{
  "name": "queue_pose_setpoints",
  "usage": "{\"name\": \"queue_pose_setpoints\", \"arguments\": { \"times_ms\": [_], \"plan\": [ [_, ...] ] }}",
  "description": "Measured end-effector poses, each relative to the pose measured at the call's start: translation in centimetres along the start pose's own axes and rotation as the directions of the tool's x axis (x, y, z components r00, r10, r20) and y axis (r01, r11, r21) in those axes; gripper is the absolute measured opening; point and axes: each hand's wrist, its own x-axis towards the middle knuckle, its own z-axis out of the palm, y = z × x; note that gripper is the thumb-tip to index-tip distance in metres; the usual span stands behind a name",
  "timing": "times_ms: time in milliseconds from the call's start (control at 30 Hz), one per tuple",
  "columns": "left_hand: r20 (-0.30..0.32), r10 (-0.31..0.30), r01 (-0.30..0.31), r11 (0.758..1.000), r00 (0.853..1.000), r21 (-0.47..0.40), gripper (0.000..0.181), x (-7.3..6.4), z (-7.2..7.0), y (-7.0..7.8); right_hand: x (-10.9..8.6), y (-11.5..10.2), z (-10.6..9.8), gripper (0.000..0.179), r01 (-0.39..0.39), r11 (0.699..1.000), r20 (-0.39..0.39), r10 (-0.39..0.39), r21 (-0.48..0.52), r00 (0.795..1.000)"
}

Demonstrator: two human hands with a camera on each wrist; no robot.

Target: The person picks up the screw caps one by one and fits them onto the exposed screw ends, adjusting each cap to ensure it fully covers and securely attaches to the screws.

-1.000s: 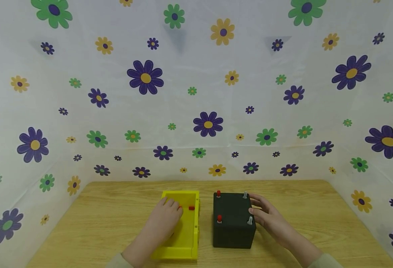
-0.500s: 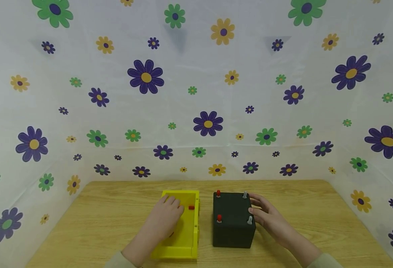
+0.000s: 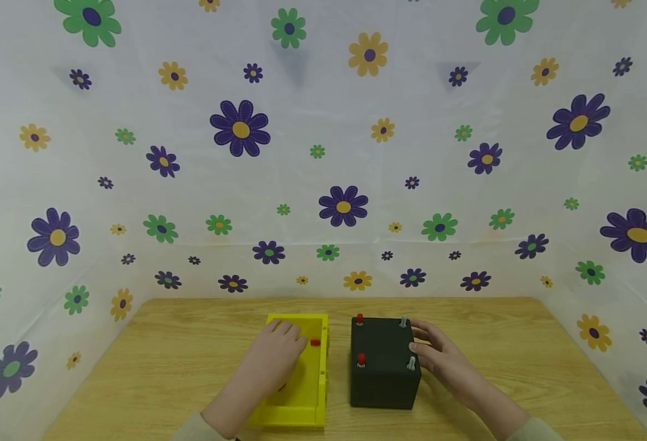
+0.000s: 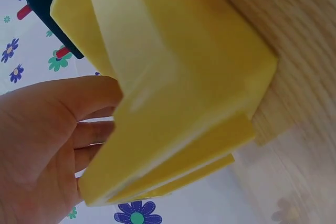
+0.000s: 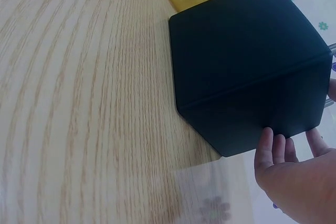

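Black box (image 3: 382, 343) bears two red-topped posts (image 3: 361, 359) and two grey posts (image 3: 411, 363).

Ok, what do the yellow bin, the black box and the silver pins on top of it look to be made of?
Yellow bin: probably moulded plastic, slightly glossy; pale highlights run along its smooth wall.
Black box: smooth, fairly matt, perhaps plastic or painted; no grain shows, so its core stays open.
Silver pins: likely metal, given their grey sheen, though coated plastic is possible.
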Motion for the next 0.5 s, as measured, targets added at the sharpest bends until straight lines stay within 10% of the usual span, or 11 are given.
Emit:
{"name": "queue_pose_setpoints", "arguments": {
  "times_ms": [500],
  "plan": [
    [-0.046,0.015,-0.015,1.000,0.999,-0.001,0.011,0.24,-1.07,0.09,0.00,-0.15,-0.09,0.068,-0.005,1.000,0.013,0.005,0.000,1.000]
  ]
}}
